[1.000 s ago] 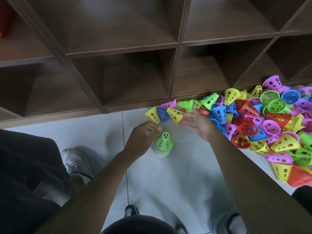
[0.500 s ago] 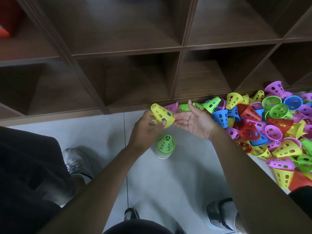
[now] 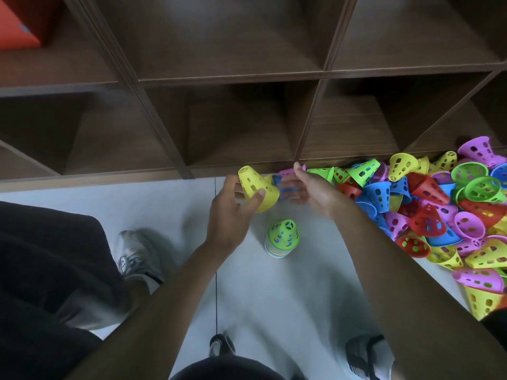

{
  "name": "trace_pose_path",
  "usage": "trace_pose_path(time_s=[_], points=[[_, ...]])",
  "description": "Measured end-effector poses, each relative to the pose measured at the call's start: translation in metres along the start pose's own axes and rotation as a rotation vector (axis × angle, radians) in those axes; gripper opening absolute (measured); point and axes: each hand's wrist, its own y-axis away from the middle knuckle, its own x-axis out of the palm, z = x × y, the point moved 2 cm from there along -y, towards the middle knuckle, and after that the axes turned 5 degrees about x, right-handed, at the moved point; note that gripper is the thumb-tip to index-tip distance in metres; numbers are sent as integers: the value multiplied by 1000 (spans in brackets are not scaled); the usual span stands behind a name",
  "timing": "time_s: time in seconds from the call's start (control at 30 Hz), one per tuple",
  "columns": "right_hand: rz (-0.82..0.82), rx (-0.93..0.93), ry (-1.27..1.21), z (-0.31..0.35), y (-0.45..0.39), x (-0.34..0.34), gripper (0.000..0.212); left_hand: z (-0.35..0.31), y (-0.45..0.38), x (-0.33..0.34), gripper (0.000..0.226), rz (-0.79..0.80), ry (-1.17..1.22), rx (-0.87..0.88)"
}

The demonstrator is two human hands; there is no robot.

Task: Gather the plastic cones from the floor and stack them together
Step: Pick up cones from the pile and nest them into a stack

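Misalignment threatens: your left hand (image 3: 233,207) grips the yellow cone (image 3: 256,187), right hand (image 3: 310,187) open-fingered; tilted lowering topples the green-topped stack (image 3: 282,238).

Two bare hands show: the left hand (image 3: 230,212) holds one yellow perforated plastic cone (image 3: 256,187), the right hand (image 3: 312,190) is beside it. One stack of nested plastic cones topped by a green one (image 3: 282,238) stands below them. Right of the right hand lies one heap of loose coloured cones (image 3: 439,209), too many and too overlapped to count. Two grey shoes (image 3: 137,256) show.
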Motion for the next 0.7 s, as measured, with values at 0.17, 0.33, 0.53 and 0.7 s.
trace_pose_path(time_s=[0.17,0.33,0.53,0.7], points=[[-103,89,13,-20,-21,2,52,-3,15,3,23,171,-51,66],[-103,146,-47,-24,-33,17,58,0,29,10,28,320,-186,173],[-90,151,-71,-29,-34,11,56,11,35,16,37,366,-315,211],[-68,127,-129,-31,-31,4,56,13,35,20,46,409,-400,233]])
